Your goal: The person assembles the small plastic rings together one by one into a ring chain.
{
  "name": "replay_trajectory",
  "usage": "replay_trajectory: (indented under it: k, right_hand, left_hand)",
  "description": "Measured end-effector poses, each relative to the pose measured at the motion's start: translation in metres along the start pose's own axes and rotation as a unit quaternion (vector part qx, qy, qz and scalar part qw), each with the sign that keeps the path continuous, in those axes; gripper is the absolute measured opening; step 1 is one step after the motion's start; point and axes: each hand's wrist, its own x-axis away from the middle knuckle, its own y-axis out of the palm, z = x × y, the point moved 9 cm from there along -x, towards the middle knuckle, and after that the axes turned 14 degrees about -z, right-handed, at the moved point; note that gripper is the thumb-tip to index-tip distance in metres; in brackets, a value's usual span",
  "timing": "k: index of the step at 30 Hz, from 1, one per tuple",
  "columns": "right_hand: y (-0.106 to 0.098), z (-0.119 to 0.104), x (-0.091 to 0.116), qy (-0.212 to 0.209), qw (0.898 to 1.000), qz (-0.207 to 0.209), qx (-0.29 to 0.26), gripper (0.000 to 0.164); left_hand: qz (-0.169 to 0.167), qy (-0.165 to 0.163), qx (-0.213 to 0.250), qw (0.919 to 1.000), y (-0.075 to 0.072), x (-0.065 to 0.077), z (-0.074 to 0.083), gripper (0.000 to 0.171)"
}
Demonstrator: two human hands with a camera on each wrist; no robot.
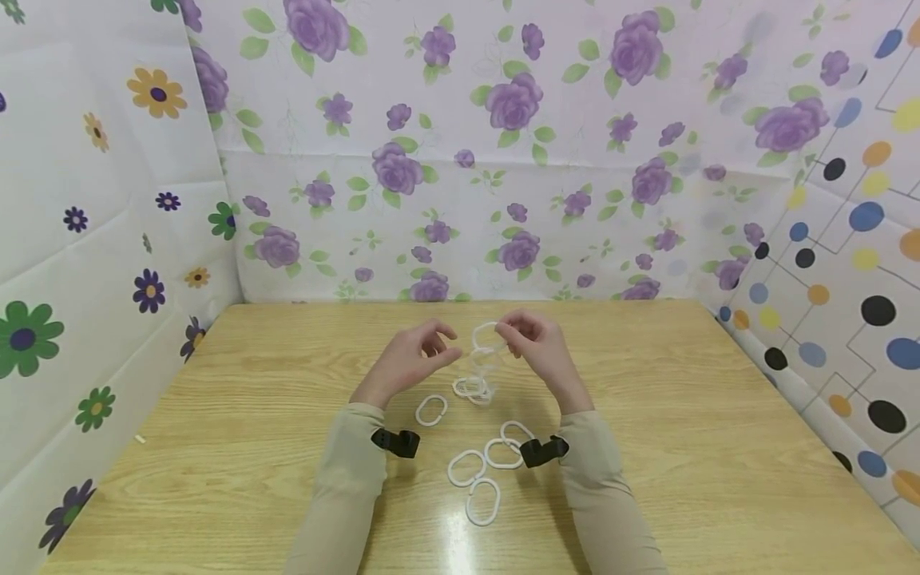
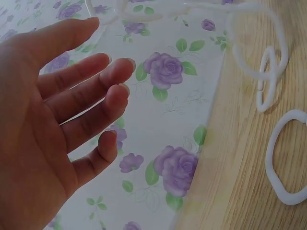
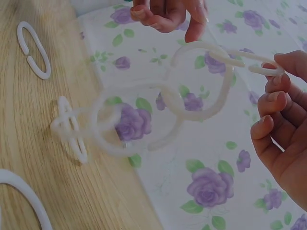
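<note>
My right hand (image 1: 537, 345) pinches a white oval plastic link (image 3: 261, 70) between thumb and fingers, above the far part of the table. More links hang from it as a chain; a second ring (image 3: 226, 96) is joined to the held one, and the lower ones look blurred. The chain's low end meets a small cluster of links (image 1: 460, 390) on the wood. To the left of the chain, my left hand (image 1: 406, 361) hovers with its fingers loosely bent and nothing in them. In the left wrist view its palm and fingertips (image 2: 117, 98) show bare.
A single link (image 1: 418, 413) lies below the left hand. Several more links (image 1: 469, 507) lie nearer the front, overlapping or touching. Wooden table (image 1: 251, 479) spreads around them. Flower-patterned sheets (image 1: 460, 224) stand behind and left, a dotted sheet (image 1: 834, 239) right. Black wrist cameras (image 1: 544, 453) sit on both sleeves.
</note>
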Motion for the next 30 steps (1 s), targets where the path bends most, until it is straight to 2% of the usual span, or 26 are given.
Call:
replay_trajectory:
  k: [7,14,17,22,25,30]
  right_hand:
    - [0.006,-0.003,-0.001,-0.009,0.999,-0.020,0.031,0.018]
    - [0.024,-0.007,-0.006,-0.006,0.994,-0.076,0.080,0.014]
    - [0.030,-0.018,-0.003,-0.008,0.992,-0.091,0.089,0.013]
    - [0.036,-0.037,0.004,-0.019,0.991,-0.103,0.080,0.012]
    - [0.036,-0.029,0.001,-0.024,0.993,-0.104,0.058,0.021]
    - [0.035,-0.015,-0.005,-0.045,0.994,-0.097,0.033,0.028]
  left_hand:
    - [-0.028,0.003,-0.006,0.9996,0.008,-0.002,0.001,0.028]
    - [-0.043,0.022,-0.038,0.9981,0.015,-0.006,0.009,0.028]
    - [-0.042,0.032,-0.040,0.9978,0.015,-0.006,0.011,0.025]
    - [-0.029,0.044,-0.044,0.9976,0.012,-0.003,0.013,0.022]
    - [-0.015,0.044,-0.043,0.9980,0.009,-0.002,0.011,0.021]
    - [0.028,0.020,-0.030,0.9990,-0.002,0.001,0.007,0.023]
